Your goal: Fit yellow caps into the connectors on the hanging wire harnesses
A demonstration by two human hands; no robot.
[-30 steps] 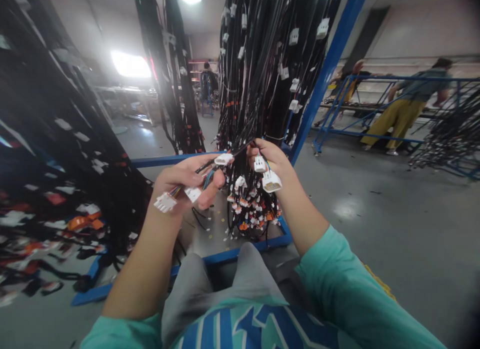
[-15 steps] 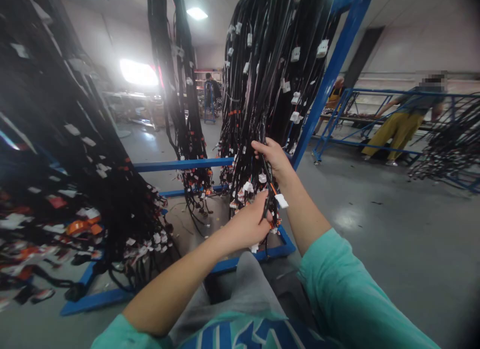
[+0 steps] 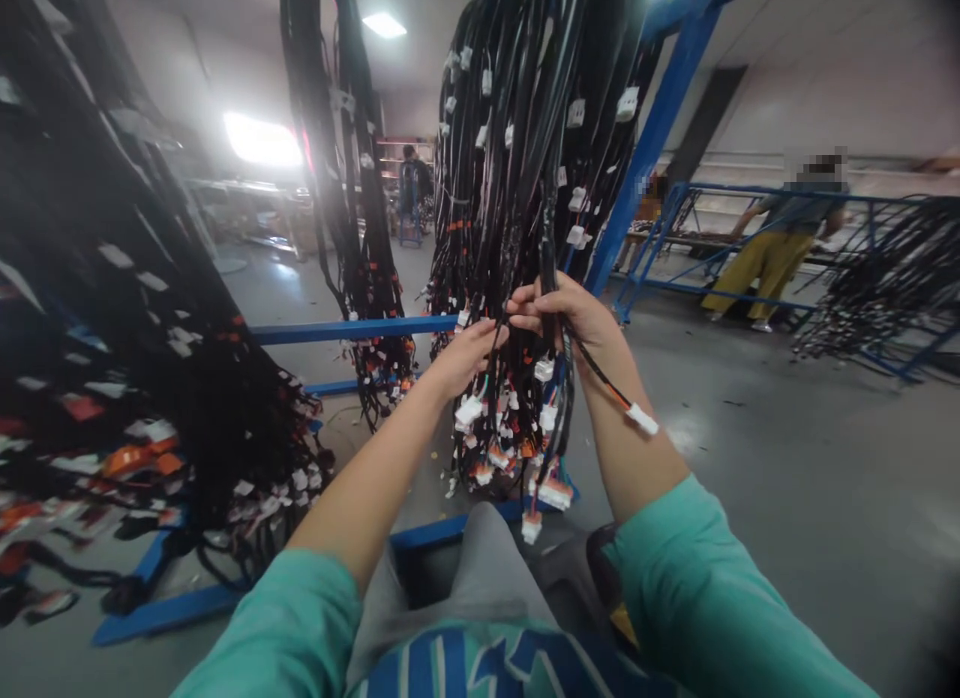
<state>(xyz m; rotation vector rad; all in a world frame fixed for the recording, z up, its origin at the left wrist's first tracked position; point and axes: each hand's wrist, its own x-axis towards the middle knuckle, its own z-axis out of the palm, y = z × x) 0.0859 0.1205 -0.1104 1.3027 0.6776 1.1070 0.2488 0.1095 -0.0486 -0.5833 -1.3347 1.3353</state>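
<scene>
Looks midway: right hand (image 3: 581, 316) curled round black harness (image 3: 549, 208), left hand (image 3: 465, 358) beside it, fingers bent, grip unclear, white connector (image 3: 642, 418) below right hand left dangling free.

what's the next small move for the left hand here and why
Probably ease the white connector aside with the left hand: its thin lead crosses in front of the right forearm, while the right hand holds the black cables.
</scene>
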